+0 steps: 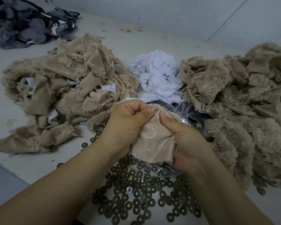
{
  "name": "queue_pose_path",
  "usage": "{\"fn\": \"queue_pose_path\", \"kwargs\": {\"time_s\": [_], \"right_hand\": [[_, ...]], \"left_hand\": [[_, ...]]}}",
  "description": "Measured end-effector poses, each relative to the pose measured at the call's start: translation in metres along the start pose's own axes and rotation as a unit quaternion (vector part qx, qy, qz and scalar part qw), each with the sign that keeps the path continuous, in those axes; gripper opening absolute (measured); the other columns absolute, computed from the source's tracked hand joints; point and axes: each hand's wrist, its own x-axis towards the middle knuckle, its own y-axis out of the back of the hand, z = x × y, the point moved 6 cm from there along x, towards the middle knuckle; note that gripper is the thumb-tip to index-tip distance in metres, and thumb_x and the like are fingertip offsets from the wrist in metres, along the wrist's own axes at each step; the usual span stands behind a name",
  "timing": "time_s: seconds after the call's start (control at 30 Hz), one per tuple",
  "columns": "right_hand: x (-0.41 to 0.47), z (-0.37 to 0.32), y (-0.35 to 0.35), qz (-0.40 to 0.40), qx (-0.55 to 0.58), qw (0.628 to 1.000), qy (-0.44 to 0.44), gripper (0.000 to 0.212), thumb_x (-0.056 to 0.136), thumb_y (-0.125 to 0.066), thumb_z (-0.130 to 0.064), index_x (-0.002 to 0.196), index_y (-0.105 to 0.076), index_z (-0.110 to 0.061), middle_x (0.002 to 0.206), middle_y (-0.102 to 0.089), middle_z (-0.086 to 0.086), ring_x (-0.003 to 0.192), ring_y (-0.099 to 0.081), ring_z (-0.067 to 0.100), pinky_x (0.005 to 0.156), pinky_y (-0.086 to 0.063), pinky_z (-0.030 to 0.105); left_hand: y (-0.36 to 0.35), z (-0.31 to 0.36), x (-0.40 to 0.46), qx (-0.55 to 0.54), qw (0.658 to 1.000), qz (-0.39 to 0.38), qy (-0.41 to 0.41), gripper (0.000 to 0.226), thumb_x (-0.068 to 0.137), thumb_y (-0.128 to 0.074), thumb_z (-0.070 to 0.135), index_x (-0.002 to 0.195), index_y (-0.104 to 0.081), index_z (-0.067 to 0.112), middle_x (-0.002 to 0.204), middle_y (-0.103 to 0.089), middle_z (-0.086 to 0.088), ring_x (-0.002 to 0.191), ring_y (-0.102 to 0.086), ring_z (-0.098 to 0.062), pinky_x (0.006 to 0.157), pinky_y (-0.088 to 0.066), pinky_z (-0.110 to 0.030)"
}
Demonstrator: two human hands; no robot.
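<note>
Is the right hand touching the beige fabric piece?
Touching. The head view shows the right hand pressing its thumb onto the beige fabric piece, with no gap.

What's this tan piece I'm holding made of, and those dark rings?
Tan piece: likely plush faux-fur fabric, shiny knit backing up, fuzzy pile at the edges. Dark rings: flat washers, dull olive-brown, maybe plastic or coated metal; unclear which.

Bare left forearm (pixel 63 179) and bare right forearm (pixel 225 184); short rounded nails, left thumbnail (pixel 151 109) pale, glossy.
</note>
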Motion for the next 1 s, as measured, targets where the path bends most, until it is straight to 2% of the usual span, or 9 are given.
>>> {"fn": "queue_pose_path", "kwargs": {"time_s": [0.1, 0.23, 0.3, 0.53, 0.7, 0.83, 0.93, 1.0], "right_hand": [[0.0, 0.004, -0.003, -0.013, 0.012, 1.0, -0.013, 0.048, 0.077, -0.071, -0.026, 0.119, -0.069, -0.004, 0.115, -0.072, 0.02, 0.104, -0.071, 0.034, 0.083, -0.06, 0.046], [0.001, 0.01, -0.002, -0.02, 0.041, 0.998, -0.045, 0.035, 0.079, -0.069, -0.028, 0.101, -0.077, -0.001, 0.112, -0.073, 0.02, 0.099, -0.073, 0.033, 0.08, -0.061, 0.047], [0.0, 0.015, -0.004, -0.027, 0.044, 0.997, -0.059, 0.034, 0.081, -0.068, -0.03, 0.099, -0.078, -0.002, 0.113, -0.073, 0.02, 0.099, -0.073, 0.033, 0.08, -0.061, 0.046], [-0.001, 0.015, -0.01, -0.054, 0.033, 0.997, -0.034, 0.047, 0.087, -0.065, -0.029, 0.124, -0.067, -0.001, 0.124, -0.067, 0.021, 0.114, -0.067, 0.033, 0.094, -0.056, 0.044], [-0.003, 0.016, -0.011, -0.053, 0.003, 0.998, -0.031, 0.043, 0.087, -0.065, -0.028, 0.121, -0.069, -0.003, 0.121, -0.069, 0.021, 0.112, -0.068, 0.034, 0.091, -0.058, 0.044], [-0.004, 0.023, -0.014, -0.064, -0.007, 0.997, -0.039, 0.042, 0.09, -0.061, -0.03, 0.122, -0.069, -0.004, 0.125, -0.067, 0.021, 0.116, -0.066, 0.033, 0.094, -0.056, 0.043], [-0.003, 0.023, -0.016, -0.065, 0.004, 0.997, -0.036, 0.039, 0.09, -0.062, -0.031, 0.116, -0.072, -0.004, 0.122, -0.069, 0.02, 0.111, -0.068, 0.032, 0.088, -0.059, 0.041], [-0.002, 0.017, -0.012, -0.047, -0.015, 0.999, -0.007, 0.039, 0.087, -0.065, -0.031, 0.115, -0.073, -0.005, 0.118, -0.071, 0.019, 0.107, -0.07, 0.031, 0.083, -0.061, 0.041]], "left_hand": [[-0.001, -0.003, 0.0, -0.025, 1.0, 0.005, 0.003, 0.015, 0.075, -0.068, 0.022, 0.061, -0.067, 0.016, 0.062, -0.066, -0.002, 0.058, -0.062, -0.009, 0.056, -0.052, -0.021], [0.003, -0.007, 0.001, -0.027, 0.999, 0.025, 0.006, 0.018, 0.075, -0.067, 0.023, 0.057, -0.065, 0.018, 0.059, -0.063, 0.001, 0.057, -0.058, -0.007, 0.056, -0.051, -0.02], [0.004, -0.006, 0.0, -0.028, 0.999, 0.022, 0.007, 0.018, 0.075, -0.067, 0.022, 0.058, -0.065, 0.018, 0.06, -0.063, 0.002, 0.057, -0.058, -0.007, 0.057, -0.051, -0.02], [0.005, -0.001, -0.003, -0.029, 0.999, 0.017, -0.002, 0.019, 0.077, -0.067, 0.02, 0.058, -0.066, 0.017, 0.06, -0.062, 0.0, 0.057, -0.057, -0.008, 0.058, -0.052, -0.02], [0.017, 0.001, -0.004, 0.008, 1.0, 0.026, 0.003, 0.047, 0.094, -0.058, 0.008, 0.05, -0.06, 0.023, 0.051, -0.052, 0.01, 0.049, -0.048, 0.0, 0.05, -0.043, -0.014], [0.024, 0.005, -0.005, 0.028, 0.999, 0.024, -0.002, 0.043, 0.094, -0.059, 0.007, 0.054, -0.063, 0.021, 0.052, -0.055, 0.01, 0.05, -0.051, 0.0, 0.05, -0.045, -0.015], [0.027, 0.003, -0.004, 0.004, 1.0, 0.016, 0.027, 0.035, 0.092, -0.061, 0.013, 0.058, -0.067, 0.02, 0.056, -0.06, 0.006, 0.053, -0.055, -0.003, 0.052, -0.047, -0.016], [0.03, 0.0, -0.005, -0.032, 0.998, 0.004, 0.054, 0.022, 0.088, -0.065, 0.02, 0.07, -0.07, 0.008, 0.065, -0.065, -0.001, 0.059, -0.06, -0.008, 0.056, -0.051, -0.02]]}}
